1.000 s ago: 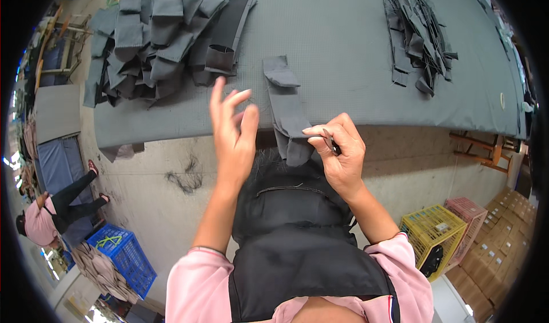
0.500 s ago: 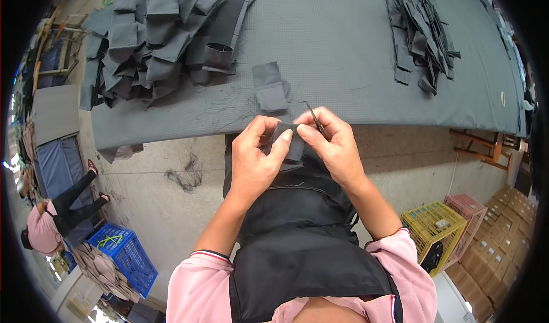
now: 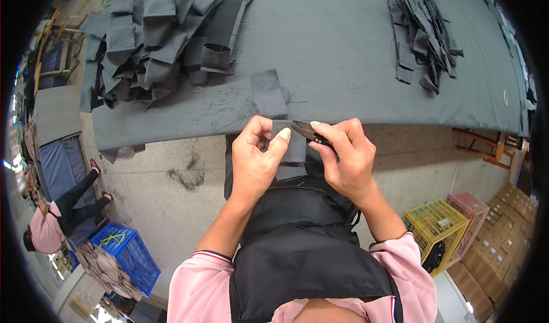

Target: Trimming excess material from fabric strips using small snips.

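Observation:
My left hand (image 3: 258,154) pinches a strip of dark grey fabric (image 3: 295,147) by its upper edge, thumb on top. The strip hangs down in front of my black apron. My right hand (image 3: 350,154) is closed around black thread snips (image 3: 311,133). The blades of the snips point left and lie at the fabric's upper right corner. Just beyond my hands, another grey fabric piece (image 3: 269,93) rests at the table's near edge.
The grey-covered table (image 3: 326,54) bears a big heap of grey fabric pieces (image 3: 166,37) at left and a smaller bundle of strips (image 3: 420,40) at right. Loose threads lie about. Yellow (image 3: 437,226) and blue crates (image 3: 128,257) stand on the floor; a person (image 3: 48,228) is at far left.
My right hand has let go of the fabric edge and moved slightly right. The snips have swung from pointing up to pointing left, onto the fabric's corner. My left hand keeps its pinch.

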